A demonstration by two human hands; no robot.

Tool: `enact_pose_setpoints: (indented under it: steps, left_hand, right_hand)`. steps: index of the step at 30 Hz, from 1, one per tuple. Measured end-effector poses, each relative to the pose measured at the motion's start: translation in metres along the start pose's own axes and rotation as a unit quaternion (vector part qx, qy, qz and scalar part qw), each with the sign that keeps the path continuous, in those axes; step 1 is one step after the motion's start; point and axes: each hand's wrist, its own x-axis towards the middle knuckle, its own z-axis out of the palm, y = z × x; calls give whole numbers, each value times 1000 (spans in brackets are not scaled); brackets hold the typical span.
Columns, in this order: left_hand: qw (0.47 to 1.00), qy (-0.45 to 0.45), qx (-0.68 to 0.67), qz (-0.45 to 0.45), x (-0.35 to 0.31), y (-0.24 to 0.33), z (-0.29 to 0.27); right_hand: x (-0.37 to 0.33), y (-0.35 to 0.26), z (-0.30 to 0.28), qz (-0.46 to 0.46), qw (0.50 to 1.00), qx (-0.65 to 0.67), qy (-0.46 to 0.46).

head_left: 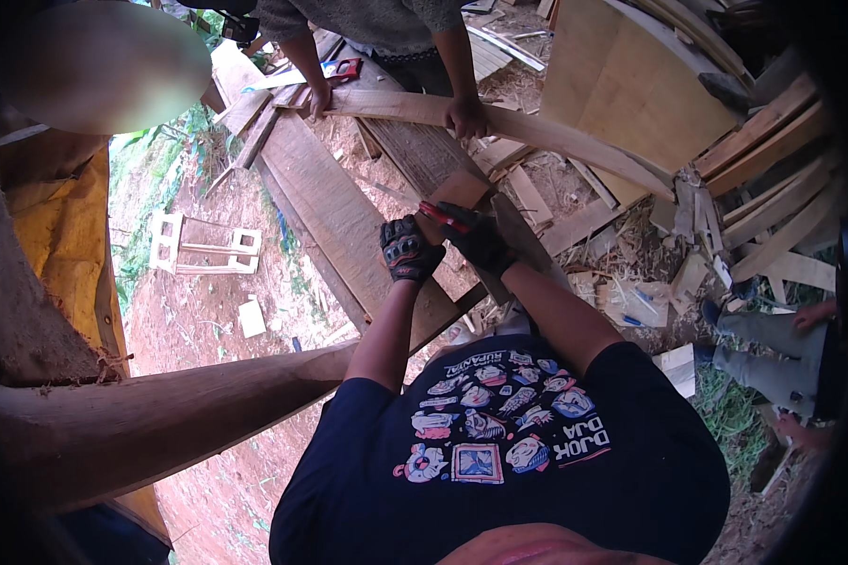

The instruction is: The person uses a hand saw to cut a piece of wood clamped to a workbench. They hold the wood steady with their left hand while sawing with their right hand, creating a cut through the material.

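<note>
My right hand [481,240], in a black glove, is closed round the red handle of a handsaw [386,192]. The saw's thin blade points away to the upper left, across a short brown board [464,191]. Beside it my left hand [407,250], in a black glove with hard knuckle guards, is curled over the near left part of that board; its fingertips are hidden. Long rough planks [320,184] lie under the work with a gap between them. Across from me a co-worker's two hands [466,118] rest on a long pale board [556,137].
A second red-handled saw [347,70] lies on the far planks. Stacked timber [773,141] and a plywood sheet [622,89] stand at the right. A wooden frame [203,245] lies on the ground at left. A thick log [160,414] crosses the lower left. Another person's legs [763,363] show at right.
</note>
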Motion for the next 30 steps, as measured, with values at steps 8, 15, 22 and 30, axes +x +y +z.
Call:
enact_pose_setpoints:
  steps: [8, 15, 22, 30]
  left_hand:
    - [999, -37, -11, -24, 1, -1, -1]
    - [998, -28, -20, -50, 3, 7, -3]
    - [998, 40, -29, -30, -4, -9, 11]
    - [999, 1, -35, -28, 5, 0, 2]
  right_hand:
    - [-4, -1, -2, 21, 999, -28, -14]
    - [-9, -7, -9, -43, 991, -117, -48]
    - [-25, -91, -105, 7, 993, -47, -110]
    - [-35, -186, -163, 123, 981, -82, -124]
